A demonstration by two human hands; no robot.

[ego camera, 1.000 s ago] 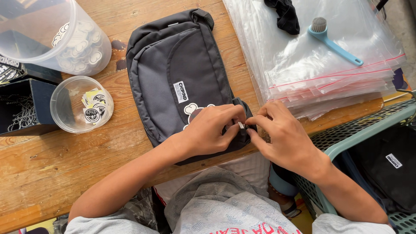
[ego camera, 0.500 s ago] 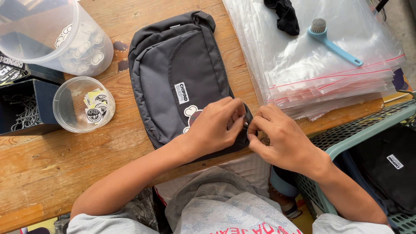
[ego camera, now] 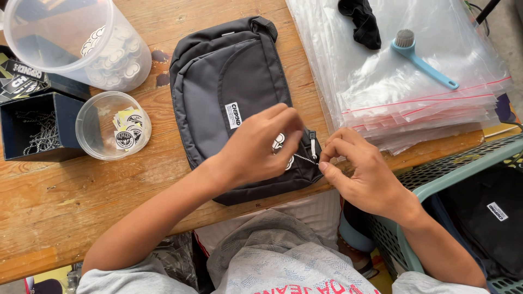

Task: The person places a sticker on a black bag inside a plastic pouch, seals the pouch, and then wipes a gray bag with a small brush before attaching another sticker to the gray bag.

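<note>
On the wooden table (ego camera: 65, 190) the dark bag (ego camera: 234, 92) runs lengthwise away from the person, its near right corner under the left hand (ego camera: 259, 147), pinching what looks like a small charm (ego camera: 279, 142), while the right hand (ego camera: 362, 174) pinches the thin chain (ego camera: 306, 159) strung between them.

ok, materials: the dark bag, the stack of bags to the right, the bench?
Dark bag: woven synthetic fabric, matte, by the look of its stitched seams and soft folds. Stacked bags: thin clear plastic film, glossy, wrinkled, with red seal lines. Bench: bare wood planks, with visible grain, stains and board gaps.
</note>
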